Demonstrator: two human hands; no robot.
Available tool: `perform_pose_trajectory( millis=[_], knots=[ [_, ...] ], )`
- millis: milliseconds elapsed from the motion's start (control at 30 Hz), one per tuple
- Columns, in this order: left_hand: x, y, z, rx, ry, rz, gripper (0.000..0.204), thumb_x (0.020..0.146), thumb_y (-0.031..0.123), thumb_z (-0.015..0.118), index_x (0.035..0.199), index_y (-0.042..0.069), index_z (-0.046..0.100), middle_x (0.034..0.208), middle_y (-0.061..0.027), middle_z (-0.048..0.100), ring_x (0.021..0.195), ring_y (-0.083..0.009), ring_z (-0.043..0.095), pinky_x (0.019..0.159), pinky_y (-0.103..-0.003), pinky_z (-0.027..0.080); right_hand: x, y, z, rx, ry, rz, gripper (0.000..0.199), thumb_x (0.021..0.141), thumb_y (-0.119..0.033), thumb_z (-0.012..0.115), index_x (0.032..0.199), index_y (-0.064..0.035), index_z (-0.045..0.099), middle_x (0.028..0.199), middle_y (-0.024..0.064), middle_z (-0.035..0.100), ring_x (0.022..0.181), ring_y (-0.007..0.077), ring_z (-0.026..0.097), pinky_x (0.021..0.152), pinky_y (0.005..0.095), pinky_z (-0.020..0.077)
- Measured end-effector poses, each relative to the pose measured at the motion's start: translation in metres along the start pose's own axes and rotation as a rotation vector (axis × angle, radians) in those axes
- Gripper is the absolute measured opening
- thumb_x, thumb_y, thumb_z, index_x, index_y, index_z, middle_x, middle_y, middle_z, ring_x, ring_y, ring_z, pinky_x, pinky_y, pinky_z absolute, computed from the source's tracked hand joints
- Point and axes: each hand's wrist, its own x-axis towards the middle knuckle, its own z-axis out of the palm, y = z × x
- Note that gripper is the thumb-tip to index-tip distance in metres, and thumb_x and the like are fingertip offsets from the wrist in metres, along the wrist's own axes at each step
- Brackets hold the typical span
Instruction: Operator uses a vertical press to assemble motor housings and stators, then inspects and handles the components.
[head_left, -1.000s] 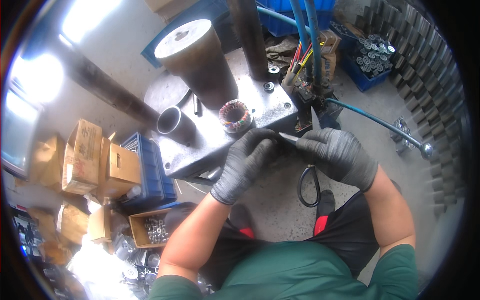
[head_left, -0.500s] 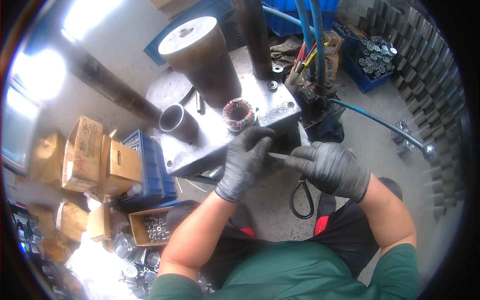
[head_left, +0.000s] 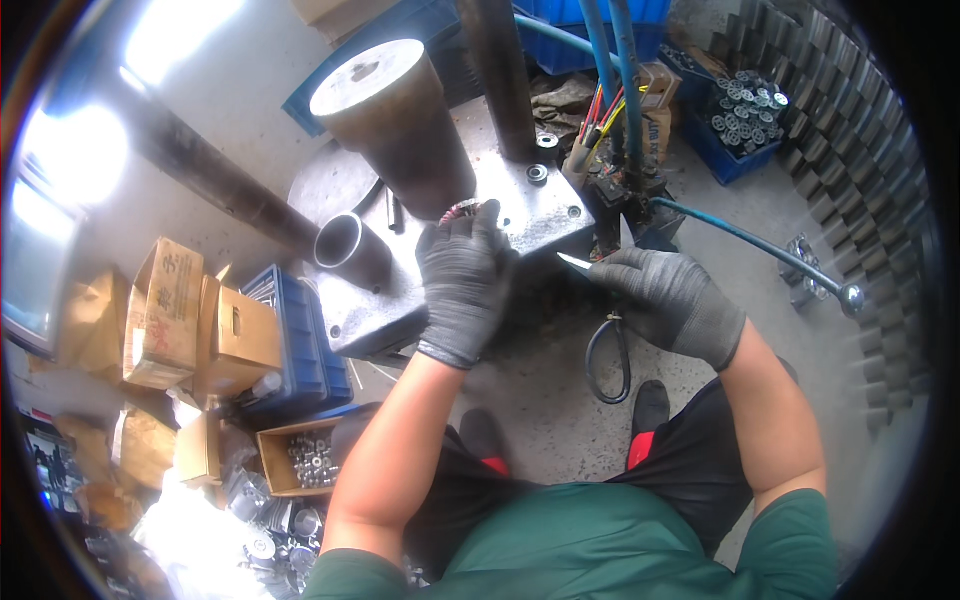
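Observation:
My left hand [head_left: 463, 285], in a dark grey knit glove, is closed over a ring-shaped wound motor stator [head_left: 459, 211] on the metal press table [head_left: 540, 215]. Only a small reddish-white part of its winding shows past the fingers. To the right, my gloved right hand [head_left: 670, 305] grips a pair of scissors [head_left: 576, 262]. Their two blades stand apart, pointing away from me, and a black handle loop hangs below the hand. A dark metal cylinder [head_left: 415, 135] with a pale round top rises just behind the stator.
An open pipe piece [head_left: 352, 252] stands left on the table. Blue hoses and a lever bar [head_left: 760, 248] with a ball end reach out at right. Cartons [head_left: 165, 310] and a blue crate [head_left: 300, 340] crowd the left. Metal parts fill a blue bin [head_left: 740, 150]; stacked metal pieces line the right.
My left hand has moved forward from in front of the stator onto it, covering most of it. My right hand has shifted slightly forward with the scissors, away from the left hand.

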Motion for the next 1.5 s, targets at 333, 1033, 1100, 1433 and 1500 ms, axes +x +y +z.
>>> perform_pose_trajectory(
  millis=[333, 1033, 1100, 1433, 1500],
  knots=[
    [0.012, -0.019, -0.027, -0.45, -0.093, 0.113, 0.042, 0.085, 0.004, 0.079, 0.125, 0.006, 0.07, 0.113, -0.0182, 0.077, 0.102, -0.0402, 0.073, 0.091, -0.049, 0.057, 0.026, -0.012, 0.021, 0.019, -0.078, 0.054, 0.054, 0.085, -0.008, 0.075, 0.139, -0.0162, 0.069, 0.112, 0.0104, 0.074, 0.098, 0.0352, 0.075, 0.084, 0.0457, 0.0612],
    [0.009, -0.013, -0.022, -0.492, -0.184, 0.06, 0.044, 0.081, 0.01, 0.084, 0.122, 0.004, 0.069, 0.113, -0.0195, 0.075, 0.107, -0.0411, 0.071, 0.097, -0.051, 0.056, 0.051, -0.028, 0.035, 0.089, -0.155, 0.131, 0.046, 0.091, -0.014, 0.074, 0.137, -0.0085, 0.068, 0.119, 0.0168, 0.075, 0.109, 0.0373, 0.074, 0.096, 0.047, 0.0599],
    [0.016, -0.007, -0.027, -0.594, -0.271, -0.086, 0.041, 0.079, 0.01, 0.086, 0.116, 0.005, 0.07, 0.105, -0.0186, 0.075, 0.101, -0.0401, 0.072, 0.091, -0.05, 0.057, 0.051, -0.027, 0.034, 0.005, -0.204, 0.242, 0.045, 0.091, -0.012, 0.074, 0.135, -0.0084, 0.069, 0.113, 0.0193, 0.076, 0.105, 0.0382, 0.075, 0.094, 0.0476, 0.061],
    [0.017, -0.03, -0.025, -0.697, -0.288, 0.068, 0.047, 0.079, 0.01, 0.089, 0.123, 0.007, 0.072, 0.107, -0.0138, 0.076, 0.101, -0.0333, 0.074, 0.093, -0.046, 0.058, 0.049, -0.016, 0.023, 0.193, -0.113, 0.156, 0.05, 0.084, 0.002, 0.076, 0.132, -0.013, 0.074, 0.116, 0.0174, 0.076, 0.105, 0.0364, 0.075, 0.094, 0.0432, 0.0606],
    [0.022, -0.026, -0.037, -0.473, -0.282, 0.164, 0.051, 0.077, 0.015, 0.091, 0.125, 0.01, 0.073, 0.107, -0.0134, 0.078, 0.103, -0.0334, 0.074, 0.101, -0.048, 0.055, 0.049, -0.016, 0.026, 0.204, -0.127, 0.152, 0.049, 0.085, 0.001, 0.076, 0.133, -0.0128, 0.074, 0.117, 0.0172, 0.076, 0.106, 0.0366, 0.075, 0.094, 0.0435, 0.0606]
  ],
)
